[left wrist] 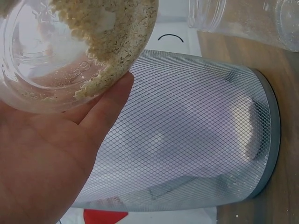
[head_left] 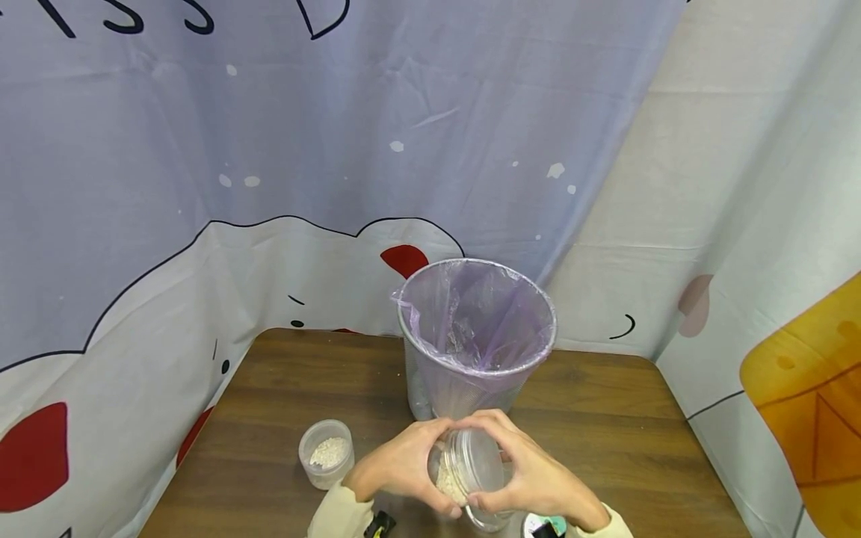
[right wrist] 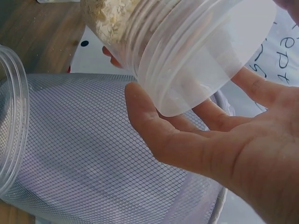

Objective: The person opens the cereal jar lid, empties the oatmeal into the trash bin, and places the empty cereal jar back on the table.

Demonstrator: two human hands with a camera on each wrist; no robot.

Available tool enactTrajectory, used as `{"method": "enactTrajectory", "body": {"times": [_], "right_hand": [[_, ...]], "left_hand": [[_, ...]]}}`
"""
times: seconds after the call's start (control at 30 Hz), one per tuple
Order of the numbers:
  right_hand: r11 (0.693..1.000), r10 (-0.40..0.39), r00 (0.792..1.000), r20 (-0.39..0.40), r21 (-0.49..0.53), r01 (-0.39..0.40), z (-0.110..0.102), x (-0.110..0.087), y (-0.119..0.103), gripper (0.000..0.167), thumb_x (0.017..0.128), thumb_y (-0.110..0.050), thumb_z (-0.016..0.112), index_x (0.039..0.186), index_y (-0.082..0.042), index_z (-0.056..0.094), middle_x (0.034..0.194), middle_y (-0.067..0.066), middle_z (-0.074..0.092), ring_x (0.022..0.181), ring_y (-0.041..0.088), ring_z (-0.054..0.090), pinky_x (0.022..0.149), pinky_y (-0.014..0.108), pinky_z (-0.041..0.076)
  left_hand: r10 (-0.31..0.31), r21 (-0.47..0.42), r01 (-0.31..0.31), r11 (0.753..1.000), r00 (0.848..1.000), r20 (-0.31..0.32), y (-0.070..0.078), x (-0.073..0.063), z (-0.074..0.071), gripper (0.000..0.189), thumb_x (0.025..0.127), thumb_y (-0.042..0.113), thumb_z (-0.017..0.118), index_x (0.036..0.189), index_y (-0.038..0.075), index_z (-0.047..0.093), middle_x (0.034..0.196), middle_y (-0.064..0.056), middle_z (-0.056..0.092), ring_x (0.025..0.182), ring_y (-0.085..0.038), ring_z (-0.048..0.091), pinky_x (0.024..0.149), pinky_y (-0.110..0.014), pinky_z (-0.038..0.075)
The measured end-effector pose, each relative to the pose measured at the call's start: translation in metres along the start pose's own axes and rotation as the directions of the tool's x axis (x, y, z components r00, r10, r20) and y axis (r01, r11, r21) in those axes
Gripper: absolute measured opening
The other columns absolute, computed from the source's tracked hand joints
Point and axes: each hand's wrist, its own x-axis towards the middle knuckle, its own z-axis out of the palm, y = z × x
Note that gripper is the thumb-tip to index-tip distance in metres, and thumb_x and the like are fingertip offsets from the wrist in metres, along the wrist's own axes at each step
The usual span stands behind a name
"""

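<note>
Above the tabletop, in front of the mesh bin, my left hand (head_left: pixel 403 465) grips a clear plastic jar (left wrist: pixel 133 44) that is tilted and part filled with pale flakes. My right hand (head_left: pixel 534 474) holds a frosted, ridged plastic lid (right wrist: pixel 201 65) at the jar's mouth, its thumb and fingers curved round the rim. Whether the lid is screwed tight cannot be seen. Below the hands stands another clear jar (left wrist: pixel 247 23), partly hidden by them in the head view. To the left of my left hand sits a small frosted tub (head_left: pixel 326 478) with flakes inside.
A silver mesh bin (left wrist: pixel 177 130) with a purple liner (head_left: pixel 480 321) stands behind the hands on the wooden table (head_left: pixel 269 396). A round white and green item (head_left: pixel 553 521) lies partly hidden by the right wrist. Printed curtains (head_left: pixel 336 149) hang behind the table.
</note>
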Motion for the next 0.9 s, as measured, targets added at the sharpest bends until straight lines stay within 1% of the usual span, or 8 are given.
{"method": "enactTrajectory", "body": {"times": [0.13, 0.2, 0.3, 0.47, 0.57, 0.63, 0.8, 0.9], "right_hand": [[1.000, 0.001, 1.000, -0.018, 0.002, -0.001, -0.002, -0.003, 0.001, 0.075, 0.068, -0.031, 0.078, 0.133, -0.022, 0.042, 0.130, -0.004, 0.038, 0.111, 0.017, 0.045, 0.073, 0.033, 0.047], [1.000, 0.008, 1.000, -0.023, 0.011, -0.008, -0.004, -0.004, 0.002, 0.075, 0.068, -0.031, 0.079, 0.133, -0.022, 0.042, 0.130, -0.004, 0.038, 0.110, 0.017, 0.046, 0.073, 0.032, 0.048], [1.000, 0.016, 1.000, -0.026, 0.021, -0.015, -0.007, -0.006, 0.004, 0.076, 0.068, -0.029, 0.079, 0.133, -0.022, 0.041, 0.130, -0.004, 0.038, 0.110, 0.016, 0.045, 0.077, 0.033, 0.048], [1.000, 0.020, 0.999, -0.038, 0.000, -0.020, -0.011, -0.010, 0.009, 0.076, 0.070, -0.030, 0.077, 0.134, -0.024, 0.038, 0.131, -0.003, 0.037, 0.112, 0.018, 0.044, 0.079, 0.035, 0.049], [0.999, 0.047, 0.998, -0.052, -0.020, -0.048, -0.013, -0.013, 0.012, 0.075, 0.071, -0.032, 0.077, 0.135, -0.026, 0.038, 0.131, -0.005, 0.037, 0.114, 0.020, 0.043, 0.082, 0.043, 0.047], [0.997, 0.074, 0.995, -0.062, -0.029, -0.076, -0.015, -0.016, 0.014, 0.076, 0.070, -0.033, 0.077, 0.135, -0.029, 0.037, 0.130, -0.007, 0.038, 0.114, 0.021, 0.043, 0.081, 0.043, 0.047], [0.988, 0.150, 0.986, -0.073, -0.023, -0.152, -0.020, -0.023, 0.018, 0.077, 0.069, -0.034, 0.077, 0.135, -0.030, 0.037, 0.130, -0.006, 0.037, 0.113, 0.024, 0.043, 0.072, 0.033, 0.048], [0.983, 0.182, 0.981, -0.065, 0.002, -0.182, -0.022, -0.028, 0.021, 0.077, 0.070, -0.033, 0.077, 0.135, -0.029, 0.037, 0.130, -0.004, 0.036, 0.113, 0.026, 0.041, 0.072, 0.032, 0.047]], "left_hand": [[-0.002, -0.019, 0.002, 1.000, 1.000, -0.006, -0.001, -0.002, 0.000, 0.086, 0.052, 0.050, 0.082, 0.123, 0.017, 0.046, 0.104, 0.011, 0.055, 0.091, -0.002, 0.052, 0.079, -0.021, 0.046], [0.000, -0.006, 0.000, 1.000, 1.000, -0.020, -0.001, -0.002, 0.000, 0.087, 0.052, 0.051, 0.082, 0.124, 0.016, 0.047, 0.105, 0.010, 0.056, 0.093, -0.002, 0.052, 0.080, -0.021, 0.046], [0.004, 0.008, -0.004, 1.000, 0.999, -0.045, -0.002, -0.004, -0.001, 0.088, 0.051, 0.050, 0.082, 0.124, 0.015, 0.047, 0.108, 0.008, 0.057, 0.095, -0.003, 0.052, 0.082, -0.023, 0.046], [-0.020, -0.003, 0.020, 1.000, 0.996, -0.089, -0.004, -0.008, -0.004, 0.087, 0.049, 0.049, 0.083, 0.122, 0.017, 0.048, 0.108, 0.007, 0.058, 0.096, -0.004, 0.053, 0.084, -0.025, 0.046], [-0.029, -0.016, 0.027, 1.000, 0.992, -0.123, -0.004, -0.012, -0.005, 0.087, 0.048, 0.047, 0.084, 0.121, 0.018, 0.049, 0.108, 0.007, 0.058, 0.095, -0.004, 0.054, 0.085, -0.026, 0.046], [-0.026, -0.020, 0.024, 1.000, 0.989, -0.145, -0.005, -0.013, -0.007, 0.088, 0.048, 0.047, 0.084, 0.122, 0.016, 0.049, 0.109, 0.007, 0.057, 0.096, -0.005, 0.054, 0.086, -0.027, 0.047], [-0.026, -0.003, 0.026, 1.000, 0.980, -0.195, -0.005, -0.016, -0.010, 0.091, 0.048, 0.047, 0.084, 0.123, 0.013, 0.048, 0.113, 0.006, 0.057, 0.099, -0.009, 0.054, 0.088, -0.032, 0.046], [-0.024, 0.021, 0.030, 0.999, 0.974, -0.226, -0.005, -0.017, -0.011, 0.092, 0.046, 0.046, 0.085, 0.124, 0.014, 0.047, 0.115, 0.007, 0.055, 0.101, -0.010, 0.054, 0.089, -0.033, 0.046]]}}
